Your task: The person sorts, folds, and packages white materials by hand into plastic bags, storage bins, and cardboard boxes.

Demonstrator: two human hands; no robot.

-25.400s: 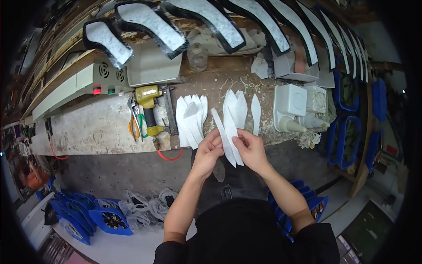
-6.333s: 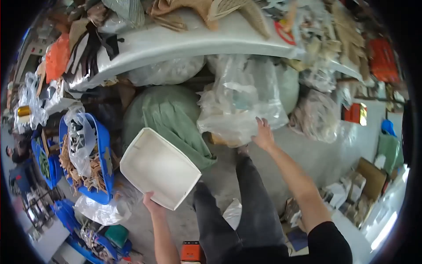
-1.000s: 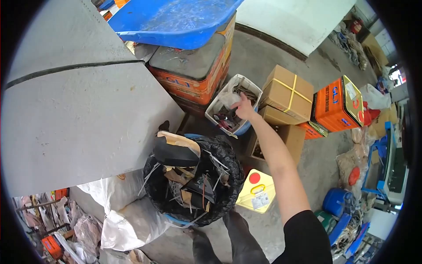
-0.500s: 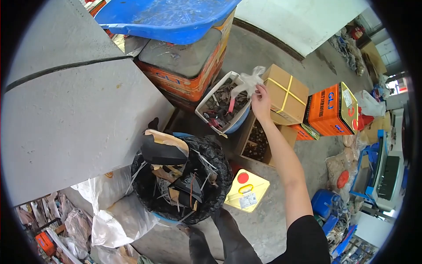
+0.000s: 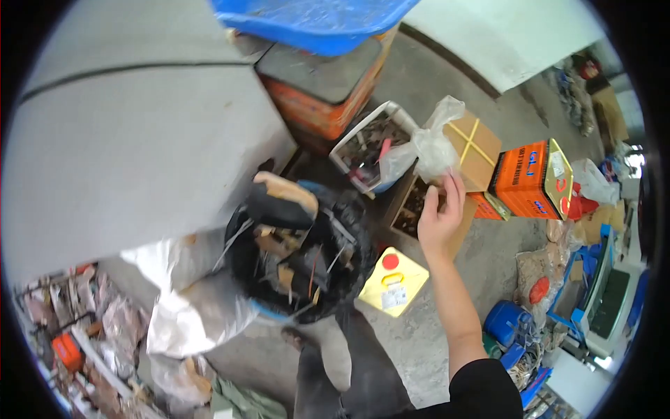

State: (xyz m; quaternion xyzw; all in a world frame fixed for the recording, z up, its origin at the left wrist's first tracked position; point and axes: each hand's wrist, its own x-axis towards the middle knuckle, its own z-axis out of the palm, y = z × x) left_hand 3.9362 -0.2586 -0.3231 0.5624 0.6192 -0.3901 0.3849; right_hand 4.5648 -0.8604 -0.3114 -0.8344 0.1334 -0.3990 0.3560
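My right hand [image 5: 441,213] reaches out over the small open carton, its thumb apart from the fingers. A crumpled clear plastic bag [image 5: 437,150] is right at my fingertips, puffed out, in front of the strapped cardboard box [image 5: 477,164]. I see no firm grip on the bag; whether the fingertips touch it is hard to tell in the blur. Behind the bag stands a white-rimmed tub [image 5: 352,143] of dark scraps with a pink strip. My left hand is out of view.
A bin lined with a black bag [image 5: 356,230], full of scraps, stands before my legs. Beside it are a yellow-topped can [image 5: 396,297] and an open carton [image 5: 464,234]. An orange can [image 5: 523,174] stands right; a blue basin [image 5: 321,28] tops stacked cans. Grey panel [image 5: 153,153] at left.
My right hand has drawn back toward me from the tub, and its fingers have spread. The plastic bag has come away from the tub's edge and puffed out. The view has shifted slightly.
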